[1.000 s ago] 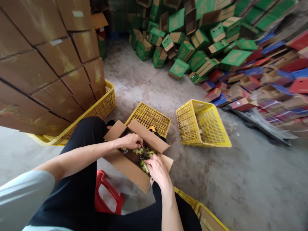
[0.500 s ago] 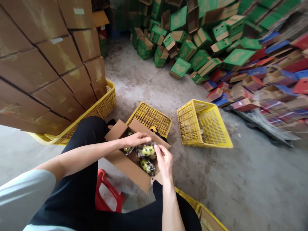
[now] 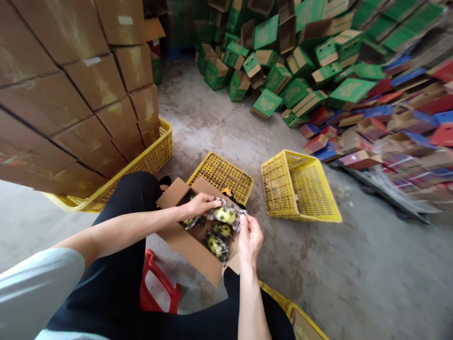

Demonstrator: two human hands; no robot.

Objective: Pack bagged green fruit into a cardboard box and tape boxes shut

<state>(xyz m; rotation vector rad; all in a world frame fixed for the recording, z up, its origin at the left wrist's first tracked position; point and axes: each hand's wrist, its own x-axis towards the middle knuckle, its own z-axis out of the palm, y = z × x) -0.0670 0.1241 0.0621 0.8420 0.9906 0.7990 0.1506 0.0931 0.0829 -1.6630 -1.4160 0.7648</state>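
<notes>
- Lifted and drawn toward the right hand since half a second ago, a yellow-green rounded item with dark spots in a crinkled clear plastic wrapper [image 3: 226,215] is now held above the box, where a second ago both hands were down among the contents.
- Left arm reaches across the box from the left, its hand [image 3: 202,204] palm down; right forearm rises from the bottom edge, its hand [image 3: 250,240] bent inward at the other end of the wrapper.
- Left fingers are curled and nearly together on the wrapper's left end; right thumb and fingers pinch its right end, so the item hangs between the hands.
- Beneath it, an open brown cardboard box [image 3: 193,252] with flaps spread contains more wrapped spotted items [image 3: 216,245]; it sits between the knees, its support hidden.
- Around it are black trousers [image 3: 102,278], a red plastic frame [image 3: 163,277] below, and a flat-lying yellow lattice crate [image 3: 222,175] just beyond.
- Farther out on grey concrete [image 3: 339,264]: a tilted yellow crate [image 3: 276,189] at right, stacked brown cartons [image 3: 74,94] at left, and heaped green boxes [image 3: 267,103] beside red-and-blue boxes [image 3: 378,127].
</notes>
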